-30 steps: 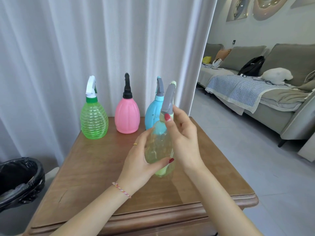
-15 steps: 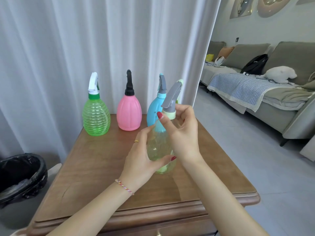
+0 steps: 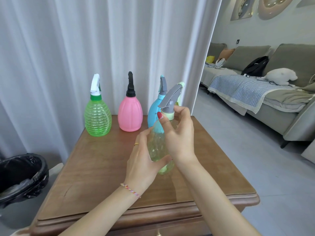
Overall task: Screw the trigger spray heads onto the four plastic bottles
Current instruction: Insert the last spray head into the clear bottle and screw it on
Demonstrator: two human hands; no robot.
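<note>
Tilted further, fourth spray head; three capped bottles behind.

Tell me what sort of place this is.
Most likely the living room of a home. A grey sofa with a checked blue blanket stands along the right wall, white curtains hang behind the wooden table, and a bin lined with a black bag sits on the floor.

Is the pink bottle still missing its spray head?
No. The pink bottle stands on the table with a black spray head already on its neck.
</note>
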